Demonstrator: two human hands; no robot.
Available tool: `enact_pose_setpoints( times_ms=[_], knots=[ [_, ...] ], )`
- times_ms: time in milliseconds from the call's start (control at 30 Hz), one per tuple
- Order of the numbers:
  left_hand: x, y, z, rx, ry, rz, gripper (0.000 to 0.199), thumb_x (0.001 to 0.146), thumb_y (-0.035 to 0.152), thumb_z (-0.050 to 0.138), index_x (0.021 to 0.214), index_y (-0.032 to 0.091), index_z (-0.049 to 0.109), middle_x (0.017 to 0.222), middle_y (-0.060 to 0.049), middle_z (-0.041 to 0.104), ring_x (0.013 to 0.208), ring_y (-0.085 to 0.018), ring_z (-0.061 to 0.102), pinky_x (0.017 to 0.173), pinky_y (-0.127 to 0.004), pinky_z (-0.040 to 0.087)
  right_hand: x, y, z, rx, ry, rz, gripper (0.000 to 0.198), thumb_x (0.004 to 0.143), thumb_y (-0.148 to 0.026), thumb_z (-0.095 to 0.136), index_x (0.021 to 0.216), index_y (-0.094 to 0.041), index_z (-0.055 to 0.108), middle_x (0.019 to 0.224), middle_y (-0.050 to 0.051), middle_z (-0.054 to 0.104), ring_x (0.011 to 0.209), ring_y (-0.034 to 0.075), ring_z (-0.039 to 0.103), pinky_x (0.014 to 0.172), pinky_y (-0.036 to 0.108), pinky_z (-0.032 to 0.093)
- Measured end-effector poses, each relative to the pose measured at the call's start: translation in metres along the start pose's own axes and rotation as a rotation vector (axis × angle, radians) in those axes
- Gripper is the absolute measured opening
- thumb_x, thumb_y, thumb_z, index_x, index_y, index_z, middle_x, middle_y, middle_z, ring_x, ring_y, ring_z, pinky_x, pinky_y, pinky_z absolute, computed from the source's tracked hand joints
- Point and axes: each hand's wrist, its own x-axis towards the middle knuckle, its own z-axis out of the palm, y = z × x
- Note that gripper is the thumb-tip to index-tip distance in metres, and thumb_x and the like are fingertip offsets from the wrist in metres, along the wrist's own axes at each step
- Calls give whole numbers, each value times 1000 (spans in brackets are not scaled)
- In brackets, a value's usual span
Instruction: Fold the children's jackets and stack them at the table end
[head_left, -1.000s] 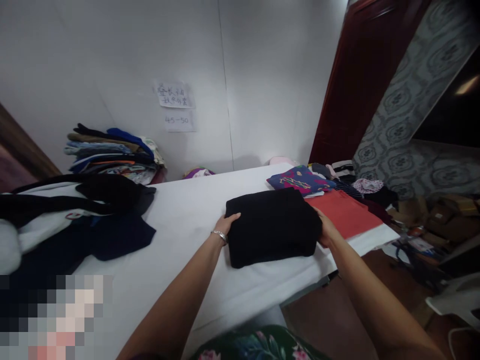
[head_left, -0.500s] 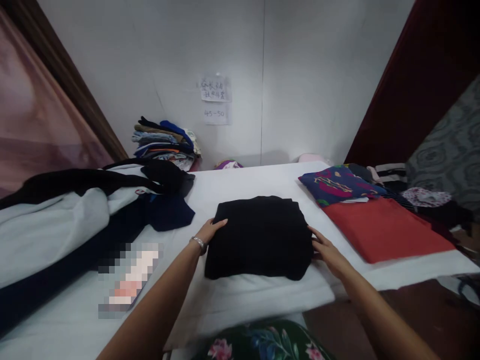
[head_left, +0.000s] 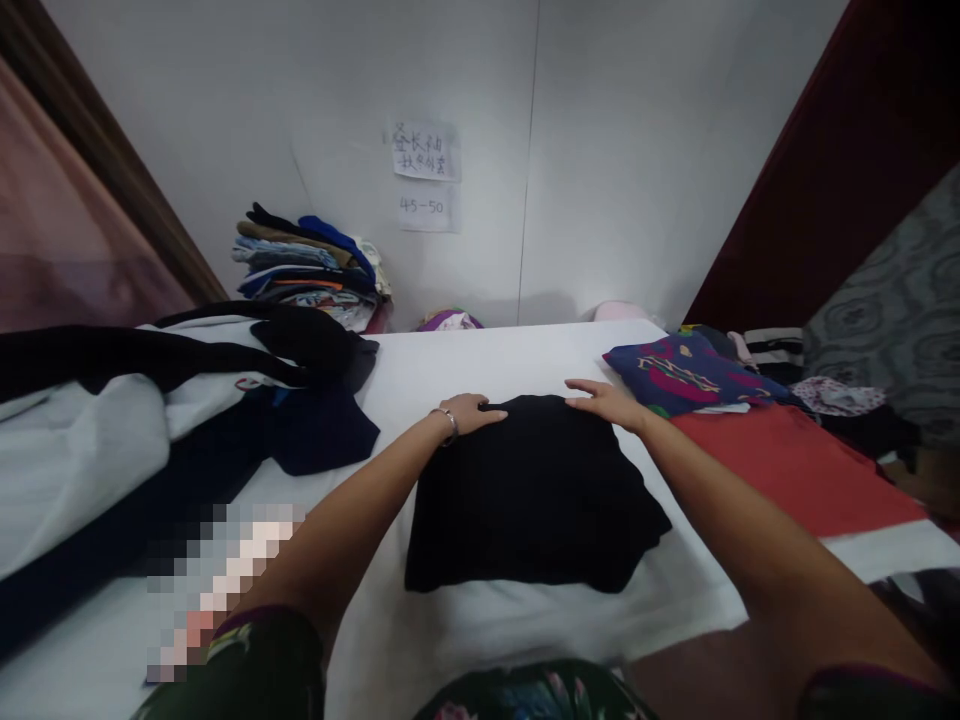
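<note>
A folded black garment (head_left: pixel 532 500) lies on the white-covered table in front of me, its right edge spread out in a slant. At its far left corner my left hand (head_left: pixel 466 412), with a bracelet at the wrist, has the thumb on top and the fingers over the far edge, with some black cloth between them. My right hand (head_left: pixel 609 404) is at the far right corner, its thumb on or just over the cloth and its index finger stretched out apart from it.
On the left lie unfolded black, white and navy clothes (head_left: pixel 322 430), with a clothes stack (head_left: pixel 307 265) behind. A red folded cloth (head_left: pixel 787 470) and a blue patterned garment (head_left: pixel 690 370) lie right. Paper notes (head_left: pixel 425 180) hang on the wall. The table (head_left: pixel 510 360) has a white cover.
Both hands have moved from the garment's sides to its far edge, closer together. The garment's right side now spreads further out to the lower right.
</note>
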Motion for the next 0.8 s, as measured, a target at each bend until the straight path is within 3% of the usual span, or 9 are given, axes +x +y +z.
enact_pose_setpoints(
  times_ms=[100,200,400,533,600,700,800],
  knots=[
    [-1,6,-1,64,-33,87,63,68,69,57,109,22,68,112,-11,69,107,-34,60,89,-38,44,30,3,5,-59,-170,63,69,61,-47,79,124,-24,62,136,7,55,128,31,46,113,48,26],
    [-10,6,2,86,8,205,48,72,63,58,98,23,69,97,-8,71,93,-30,64,79,-36,46,40,3,11,-84,-282,93,77,56,-45,83,127,-27,59,131,5,59,124,31,50,111,49,30],
    [-19,2,10,187,136,365,41,83,58,51,96,23,67,98,-7,69,96,-26,61,81,-34,46,29,-6,18,-233,-296,-105,81,58,-49,79,132,-30,54,134,3,56,125,30,49,110,46,31],
    [-21,3,12,237,152,410,38,85,55,50,97,23,66,100,-6,69,98,-25,61,82,-34,47,26,-13,20,-519,-354,-77,89,64,-59,72,140,-23,44,127,10,60,115,30,56,103,45,39],
    [-21,3,11,247,154,390,41,84,57,50,97,22,66,100,-7,70,97,-25,62,79,-35,48,25,-18,21,-658,-358,-106,74,68,-62,67,129,-21,58,115,11,66,107,30,59,97,43,43],
    [-18,3,10,231,97,303,50,82,63,48,103,21,64,98,-8,70,94,-27,65,77,-36,49,19,-26,23,-770,-363,-188,49,77,-63,57,92,-20,74,99,11,69,100,29,60,93,41,44],
    [-13,2,10,200,8,258,62,80,70,42,112,20,61,103,-9,70,98,-28,64,79,-37,49,9,-30,26,-716,-311,-203,48,77,-64,54,79,-20,73,113,10,65,113,30,54,99,41,40]
  ],
)
